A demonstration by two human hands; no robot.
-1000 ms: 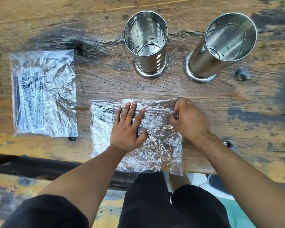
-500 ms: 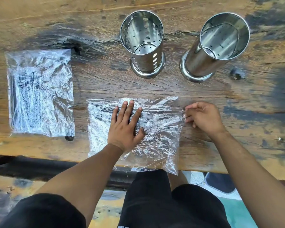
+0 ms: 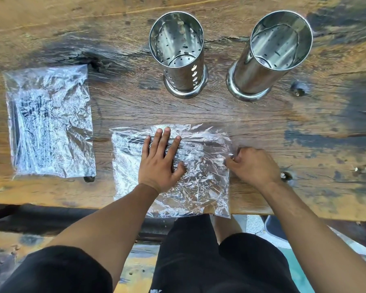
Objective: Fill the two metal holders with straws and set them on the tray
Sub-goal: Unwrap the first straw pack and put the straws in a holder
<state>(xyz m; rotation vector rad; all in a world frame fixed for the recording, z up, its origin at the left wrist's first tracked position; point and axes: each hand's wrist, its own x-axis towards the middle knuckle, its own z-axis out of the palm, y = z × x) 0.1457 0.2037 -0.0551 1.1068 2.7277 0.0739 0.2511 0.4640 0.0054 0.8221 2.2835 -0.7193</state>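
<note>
Two empty perforated metal holders stand upright at the far side of the wooden table, the left holder [image 3: 179, 58] and the right holder [image 3: 268, 58]. A clear plastic bag of dark straws [image 3: 201, 182] lies at the near table edge, its lower end hanging over it. My left hand [image 3: 160, 161] presses flat on this bag, fingers spread. My right hand [image 3: 253, 163] pinches the bag's right edge with curled fingers. A second bag of straws [image 3: 49, 121] lies untouched at the left. No tray is in view.
The wooden table [image 3: 304, 144] is rough, with dark stains and a knot hole near my right wrist. My legs in black shorts sit below the near edge, with a dark bar under the table.
My right hand has moved back left onto the bag's right edge and closed on the plastic. The left hand stays pressed on the bag.
</note>
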